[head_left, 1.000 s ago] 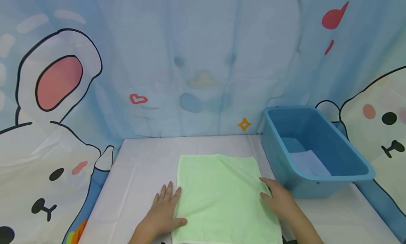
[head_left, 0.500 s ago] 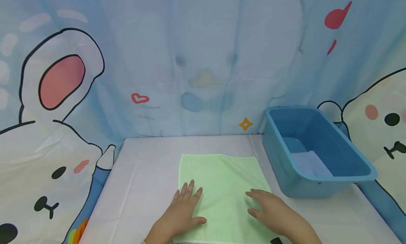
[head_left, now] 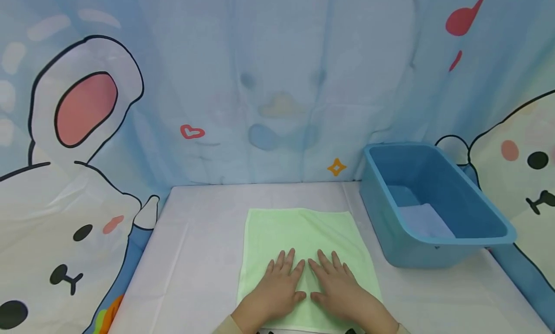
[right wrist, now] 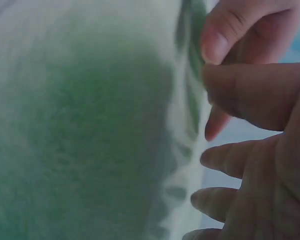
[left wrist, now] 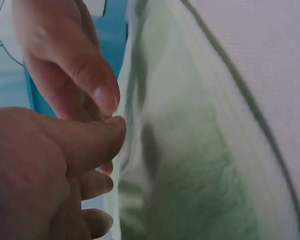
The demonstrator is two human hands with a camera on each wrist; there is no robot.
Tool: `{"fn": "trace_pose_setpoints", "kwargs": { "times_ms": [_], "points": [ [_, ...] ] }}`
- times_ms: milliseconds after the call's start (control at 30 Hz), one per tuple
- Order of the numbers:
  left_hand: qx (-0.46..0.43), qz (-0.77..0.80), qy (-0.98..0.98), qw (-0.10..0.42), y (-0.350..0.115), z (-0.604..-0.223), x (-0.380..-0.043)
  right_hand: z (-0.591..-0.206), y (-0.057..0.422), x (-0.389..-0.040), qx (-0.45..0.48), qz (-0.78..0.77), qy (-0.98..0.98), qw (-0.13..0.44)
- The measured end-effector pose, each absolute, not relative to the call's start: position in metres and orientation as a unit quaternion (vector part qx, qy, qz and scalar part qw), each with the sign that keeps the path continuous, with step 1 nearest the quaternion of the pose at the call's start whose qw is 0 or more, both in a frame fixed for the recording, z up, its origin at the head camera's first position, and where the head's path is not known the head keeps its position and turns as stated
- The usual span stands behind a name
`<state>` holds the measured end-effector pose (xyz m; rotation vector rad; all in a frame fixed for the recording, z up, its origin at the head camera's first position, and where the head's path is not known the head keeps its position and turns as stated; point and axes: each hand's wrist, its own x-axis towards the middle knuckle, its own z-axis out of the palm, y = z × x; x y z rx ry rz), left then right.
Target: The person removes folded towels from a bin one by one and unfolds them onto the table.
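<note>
A light green towel [head_left: 303, 230] lies spread flat on the white table covering. On its near half rests my left hand [head_left: 277, 290], fingers straight and spread apart. Beside it my right hand [head_left: 340, 290] lies the same way, its fingers angled inward, the two thumbs almost meeting. Up close in the left wrist view, the fingertips touch the towel [left wrist: 180, 150] and neither hand pinches it. Shallow wrinkles show in the cloth [right wrist: 110, 125] by the fingers in the right wrist view.
A blue plastic tub [head_left: 442, 254] stands right of the towel, with a pale folded cloth [head_left: 427, 220] on its bottom. White covering [head_left: 204, 233] extends left of the towel. A cartoon-printed curtain [head_left: 277, 59] hangs behind the table.
My left hand has moved right from the towel's left edge, and my right hand left from its right edge. Both now lie side by side over the middle of the near half.
</note>
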<state>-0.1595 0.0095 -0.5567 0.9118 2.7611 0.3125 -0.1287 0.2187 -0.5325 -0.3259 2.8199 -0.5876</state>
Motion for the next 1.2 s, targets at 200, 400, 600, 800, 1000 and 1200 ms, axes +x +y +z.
{"fn": "trace_pose_setpoints", "kwargs": {
  "times_ms": [200, 400, 600, 800, 1000, 1200],
  "points": [
    [0.287, 0.088, 0.946, 0.125, 0.016, -0.567, -0.162, -0.549, 0.219, -0.139, -0.116, -0.178, 0.968, 0.136],
    [0.269, 0.091, 0.945, 0.163, 0.008, -0.573, -0.158, -0.561, 0.228, -0.131, -0.107, -0.177, 0.967, 0.150],
    [0.268, 0.106, 0.942, 0.173, 0.001, -0.572, -0.154, -0.566, 0.240, -0.122, -0.103, -0.191, 0.963, 0.157],
    [0.263, 0.113, 0.942, 0.175, -0.007, -0.576, -0.149, -0.575, 0.248, -0.113, -0.095, -0.202, 0.959, 0.173],
    [0.256, 0.120, 0.943, 0.175, -0.015, -0.579, -0.141, -0.580, 0.253, -0.104, -0.078, -0.220, 0.956, 0.175],
    [0.241, 0.130, 0.946, 0.176, -0.021, -0.580, -0.136, -0.586, 0.262, -0.100, -0.081, -0.229, 0.954, 0.175]
  ]
}}
